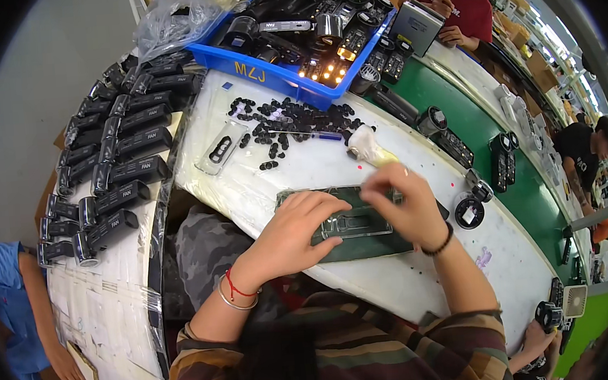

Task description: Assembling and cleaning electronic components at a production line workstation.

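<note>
A clear plastic holder [355, 223] with a dark slotted piece in it lies on a dark green mat [366, 251] in front of me. My left hand [294, 232] rests at the left side of the holder, thumb and fingers apart, nothing held between them. Above its right end, my right hand [414, 206] is curled with thumb and fingertips drawn together; anything between them is too small to make out. Past the mat lie many small black parts [291, 116] in a loose pile. A second clear holder [221, 148] with a black oval piece lies left of the pile.
A blue bin [267, 78] full of black device housings stands at the back. Rows of black handheld fans [144, 142] cover the left table. A white cloth bundle [368, 145] lies beyond the mat. Along the right runs a green conveyor [467, 134] with assemblies; co-workers are around.
</note>
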{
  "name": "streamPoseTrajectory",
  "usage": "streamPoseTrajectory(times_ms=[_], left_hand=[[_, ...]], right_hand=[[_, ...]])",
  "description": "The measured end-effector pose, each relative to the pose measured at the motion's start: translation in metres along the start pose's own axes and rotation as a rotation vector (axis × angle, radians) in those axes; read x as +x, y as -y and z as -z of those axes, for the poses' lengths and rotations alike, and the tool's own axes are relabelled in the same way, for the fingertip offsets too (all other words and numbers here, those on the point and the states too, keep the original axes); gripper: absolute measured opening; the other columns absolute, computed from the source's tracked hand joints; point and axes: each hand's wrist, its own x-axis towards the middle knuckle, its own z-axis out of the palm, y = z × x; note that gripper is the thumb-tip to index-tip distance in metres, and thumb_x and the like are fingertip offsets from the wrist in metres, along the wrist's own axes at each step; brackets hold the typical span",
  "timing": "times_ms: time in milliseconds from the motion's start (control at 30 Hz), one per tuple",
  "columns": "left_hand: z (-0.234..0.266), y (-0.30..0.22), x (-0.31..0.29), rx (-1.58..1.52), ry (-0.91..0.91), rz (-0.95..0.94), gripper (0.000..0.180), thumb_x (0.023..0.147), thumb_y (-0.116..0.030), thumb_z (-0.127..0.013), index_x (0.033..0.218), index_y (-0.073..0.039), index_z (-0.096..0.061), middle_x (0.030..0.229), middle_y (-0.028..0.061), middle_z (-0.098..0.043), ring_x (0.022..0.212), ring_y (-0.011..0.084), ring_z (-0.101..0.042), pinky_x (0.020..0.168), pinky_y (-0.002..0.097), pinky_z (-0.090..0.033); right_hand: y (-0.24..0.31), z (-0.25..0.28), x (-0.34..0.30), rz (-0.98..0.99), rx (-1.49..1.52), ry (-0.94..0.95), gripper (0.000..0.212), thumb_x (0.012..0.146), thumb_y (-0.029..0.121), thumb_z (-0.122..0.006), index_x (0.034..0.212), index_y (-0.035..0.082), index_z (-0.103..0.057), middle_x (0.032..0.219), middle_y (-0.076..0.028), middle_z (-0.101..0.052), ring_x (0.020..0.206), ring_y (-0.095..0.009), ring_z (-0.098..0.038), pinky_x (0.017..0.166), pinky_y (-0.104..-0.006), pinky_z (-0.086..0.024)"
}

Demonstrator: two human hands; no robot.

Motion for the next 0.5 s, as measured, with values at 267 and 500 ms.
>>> streamPoseTrajectory(times_ms=[267,500], left_hand=[[-0.001,-0.003,0.002,0.010,0.005,0.004,0.040,0.075,-0.014,-0.073,0.113,-0.008,-0.060,0.111,0.0081,-0.057,0.106,0.0287,-0.053,0.096,0.0387,-0.040],[0.000,-0.002,0.004,0.003,0.032,0.017,0.038,0.075,-0.014,-0.072,0.111,-0.008,-0.061,0.110,0.0074,-0.058,0.104,0.0276,-0.054,0.095,0.0386,-0.040]], right_hand=[[-0.012,-0.010,-0.039,0.213,-0.218,0.035,0.016,0.073,-0.001,-0.069,0.088,0.005,-0.065,0.092,-0.009,-0.061,0.087,-0.028,-0.059,0.074,-0.0364,-0.049],[-0.022,0.000,-0.039,0.271,-0.226,0.089,0.017,0.071,0.005,-0.069,0.087,0.008,-0.067,0.104,-0.008,-0.062,0.100,-0.030,-0.056,0.086,-0.0394,-0.047]])
